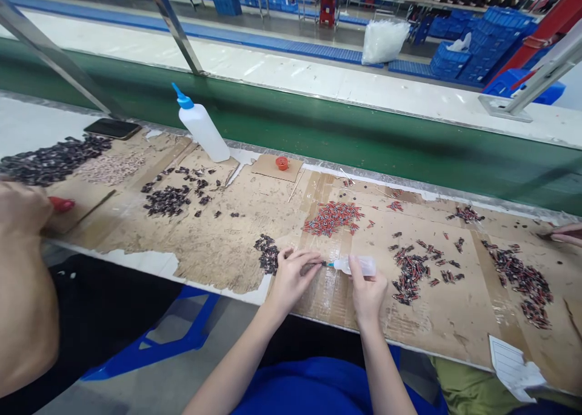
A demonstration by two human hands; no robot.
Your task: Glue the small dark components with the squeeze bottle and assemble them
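Observation:
My right hand (369, 291) grips a small clear squeeze bottle (361, 265), tipped on its side with its teal nozzle pointing left. Pinched in the fingertips of my left hand (295, 275) is a small dark part (324, 263), which meets the nozzle's tip or sits right beside it. Left of that hand lies a pile of small black parts (267, 252). Beyond the bottle spreads a heap of small red parts (334, 218). To the right of my right hand is a pile of black-and-red pieces (410, 272).
Cardboard (227, 239) covers the bench. A large white bottle with a blue tip (204, 130) stands at the back, near a red cap (282, 163). A phone (113, 128) lies at far left. Other people's hands show at left (22, 209) and right (568, 233). A green conveyor (318, 124) runs behind.

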